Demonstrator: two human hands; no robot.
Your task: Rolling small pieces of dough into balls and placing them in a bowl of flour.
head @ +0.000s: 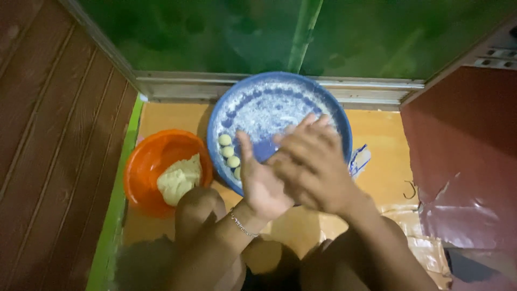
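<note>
Head view, looking straight down: left hand (262, 183) upright on its edge, palm turned right, fingers straight and together, pressed flat against the right hand (312, 161), whose fingers lie spread and blurred across it; whether anything sits between the palms cannot be told. Thin silver chain bracelet (241, 224) around the left wrist. Both hands above the near rim of a round blue plastic plate dusted with white flour (269, 102). Four small pale round dough balls (230, 154) in a curved row along the plate's left edge, just left of the left thumb. Round orange plastic bowl (145, 161) just beside the plate on the left, holding a pale yellow lump of dough (179, 179). All resting on a tan floor mat (377, 140). Bare knees below the hands.
</note>
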